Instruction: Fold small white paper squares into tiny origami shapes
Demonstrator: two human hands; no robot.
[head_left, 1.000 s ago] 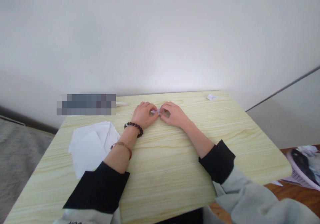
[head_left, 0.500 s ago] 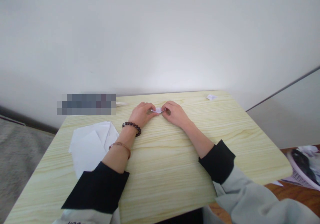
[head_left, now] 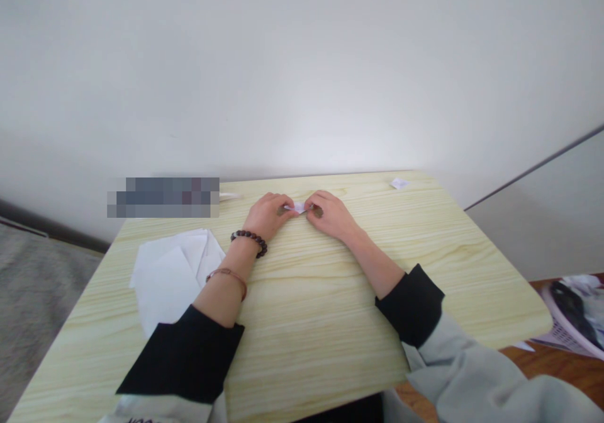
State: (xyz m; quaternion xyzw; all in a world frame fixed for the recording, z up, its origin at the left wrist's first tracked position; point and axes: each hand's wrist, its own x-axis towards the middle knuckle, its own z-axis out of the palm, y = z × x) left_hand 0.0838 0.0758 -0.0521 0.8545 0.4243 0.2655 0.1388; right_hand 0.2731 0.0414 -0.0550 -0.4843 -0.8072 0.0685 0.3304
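Between my hands, toward the back of the table, is a small folded piece of white paper (head_left: 299, 207). My left hand (head_left: 270, 214) pinches its left end between thumb and fingers. Its right end is gripped by my right hand (head_left: 330, 214), with the fingers curled in. Both hands hide the ends of the paper, and its exact folds are too small to make out. A dark beaded bracelet (head_left: 248, 236) and a thin reddish-brown band (head_left: 227, 273) circle my left wrist.
Loose white sheets (head_left: 167, 278) lie on the wood-patterned table (head_left: 306, 322), left of my left forearm. A small folded white paper piece (head_left: 399, 184) rests at the back right. A blurred-out item (head_left: 163, 197) sits back left. On the floor at right stands a pink basket (head_left: 566, 335).
The paper between my fingers has shifted slightly in angle, its middle looking a little narrower. Both hands stay in nearly the same place.
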